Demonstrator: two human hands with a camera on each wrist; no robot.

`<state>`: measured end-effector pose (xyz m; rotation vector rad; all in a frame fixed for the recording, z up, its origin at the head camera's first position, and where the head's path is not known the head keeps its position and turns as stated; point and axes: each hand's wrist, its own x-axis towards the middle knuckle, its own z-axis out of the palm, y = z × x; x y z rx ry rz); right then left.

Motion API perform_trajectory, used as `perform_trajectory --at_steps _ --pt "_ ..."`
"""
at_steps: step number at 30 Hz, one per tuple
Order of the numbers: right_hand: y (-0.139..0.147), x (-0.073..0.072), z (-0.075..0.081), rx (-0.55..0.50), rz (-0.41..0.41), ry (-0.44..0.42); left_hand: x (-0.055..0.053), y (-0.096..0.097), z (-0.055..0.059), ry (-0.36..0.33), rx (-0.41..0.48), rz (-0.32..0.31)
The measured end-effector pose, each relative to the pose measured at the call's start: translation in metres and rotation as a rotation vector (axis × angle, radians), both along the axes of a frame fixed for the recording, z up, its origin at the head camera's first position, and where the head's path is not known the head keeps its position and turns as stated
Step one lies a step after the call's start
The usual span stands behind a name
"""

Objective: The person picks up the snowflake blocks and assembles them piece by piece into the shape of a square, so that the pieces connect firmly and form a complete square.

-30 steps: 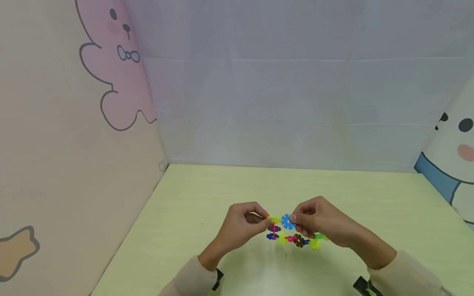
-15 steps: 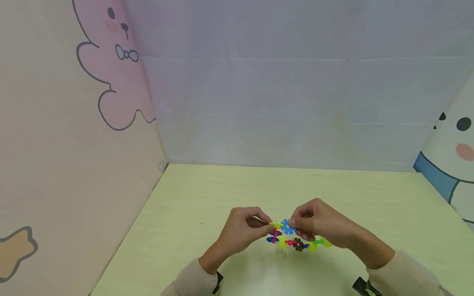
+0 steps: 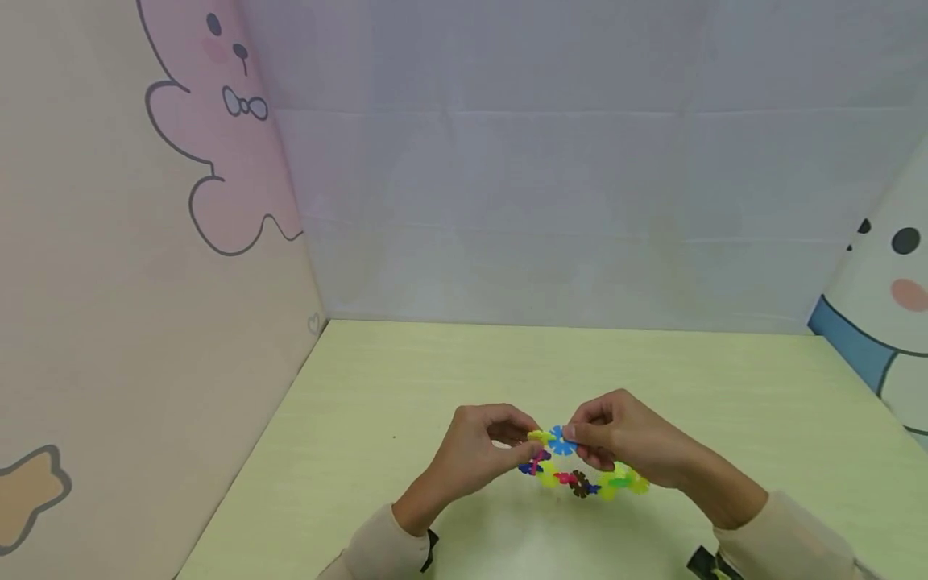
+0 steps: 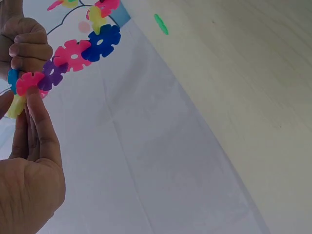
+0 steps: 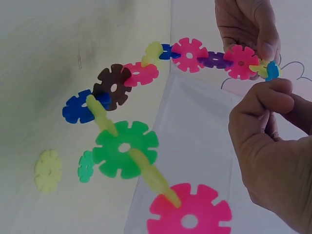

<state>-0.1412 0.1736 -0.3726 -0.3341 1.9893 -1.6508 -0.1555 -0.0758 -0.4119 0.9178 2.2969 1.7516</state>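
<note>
A chain of interlocking notched plastic discs, or snowflake discs point(image 5: 113, 87), hangs in a curve in front of me, in pink, purple, blue, brown, green and yellow. With thumb and fingers, my left hand point(image 3: 478, 451) pinches the chain near its end, at a yellow disc point(image 3: 539, 437) beside a pink one point(image 5: 241, 62). My right hand point(image 3: 631, 439) pinches a light blue disc point(image 3: 561, 441), whose edge meets that yellow disc. In the right wrist view the blue disc appears edge-on between the fingertips. The chain's other end, a pink disc point(image 5: 190, 214), dangles near the right wrist.
A loose yellow disc point(image 5: 48, 170) and a small green disc point(image 5: 86, 166) lie on the pale table point(image 3: 406, 379) below the chain. White cloth point(image 3: 507, 201) closes off the back, with cartoon-printed panels point(image 3: 217, 338) at both sides.
The light blue disc and the yellow disc at the chain's end, apart a second ago, have come together edge to edge. My left hand has shifted slightly right; the chain sways a little lower.
</note>
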Motion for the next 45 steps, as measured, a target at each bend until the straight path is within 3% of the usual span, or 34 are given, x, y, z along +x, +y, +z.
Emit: perform_trajectory --at_steps 8,15,21,23,26,28,30,32,34,39,42,45 --pt "0.0 0.001 0.001 0.015 0.005 0.01 0.002 0.006 -0.001 0.097 0.012 0.035" --pt "-0.001 0.0 0.001 -0.013 0.022 0.011 0.004 0.011 0.0 0.023 0.024 -0.023" --pt "-0.005 -0.001 0.002 -0.02 0.038 0.01 0.004 0.01 0.001 0.019 -0.001 -0.003" --pt "-0.005 0.001 0.008 0.059 0.024 0.071 0.004 0.008 0.001 0.018 -0.015 0.009" --pt "0.001 0.002 0.024 0.25 -0.025 0.231 0.002 0.003 0.003 0.001 -0.02 0.031" --pt "0.011 -0.001 0.034 0.377 -0.065 0.359 0.001 -0.003 0.005 -0.011 -0.019 0.056" --pt "0.026 -0.009 0.035 0.447 -0.094 0.454 0.0 -0.011 0.008 -0.025 -0.011 0.086" --pt "0.041 -0.021 0.022 0.485 -0.089 0.515 -0.001 -0.02 0.012 -0.038 -0.002 0.124" --pt "0.053 -0.032 -0.003 0.527 -0.059 0.557 -0.003 -0.029 0.016 -0.057 0.009 0.157" --pt "0.056 -0.043 -0.068 0.597 0.057 0.559 -0.006 -0.041 0.026 -0.09 0.051 0.182" --pt "0.049 -0.043 -0.084 0.621 0.074 0.54 -0.007 -0.041 0.03 -0.1 0.068 0.181" --pt "0.041 -0.043 -0.087 0.67 0.076 0.561 -0.007 -0.04 0.03 -0.108 0.075 0.184"
